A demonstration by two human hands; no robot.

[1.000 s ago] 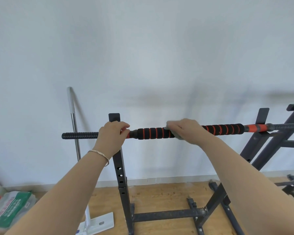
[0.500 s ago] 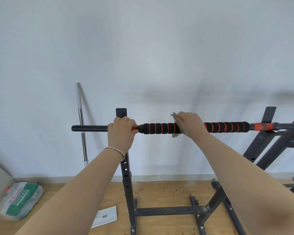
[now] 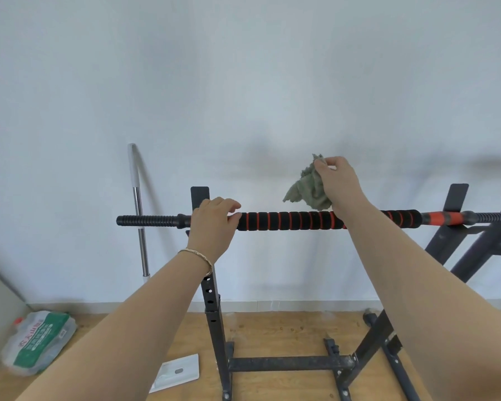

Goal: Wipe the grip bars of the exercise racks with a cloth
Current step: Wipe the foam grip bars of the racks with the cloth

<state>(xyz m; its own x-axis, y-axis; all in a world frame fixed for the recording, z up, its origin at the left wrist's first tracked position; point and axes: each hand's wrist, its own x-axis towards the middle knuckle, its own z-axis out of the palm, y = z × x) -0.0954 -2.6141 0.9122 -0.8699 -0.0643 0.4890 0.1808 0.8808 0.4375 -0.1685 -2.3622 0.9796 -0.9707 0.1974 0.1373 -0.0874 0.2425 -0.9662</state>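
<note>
Quick look at where I'm at with the bar (image 3: 148, 220). It lies level across the middle of the frame, sitting on the black rack (image 3: 212, 311). My left hand (image 3: 211, 227) is on it at center left, right where the foam grip (image 3: 287, 220) starts, with my fingers (image 3: 229, 204) curled loosely over the top and my thumb at the front. There's a thin bracelet (image 3: 198, 256) on that wrist.

My right hand (image 3: 340, 183) is up above the bar, a bit right of center, and its fingers (image 3: 326, 163) are pinched on the green-grey cloth (image 3: 308, 189). The cloth hangs bunched up under them, its bottom edge just over the black-and-orange foam. Can't tell if it actually touches. My right forearm crosses in front of the bar.

The other stuff: a mop handle (image 3: 139, 212) leans on the white wall (image 3: 243, 68) at the left, behind the bar's bare end. A green-and-white bag (image 3: 38, 342) lies on the wood floor (image 3: 278, 331) at lower left, and a flat white pad (image 3: 180, 371) lies near the rack's foot. A second rack (image 3: 475, 250) shows at the right edge.
</note>
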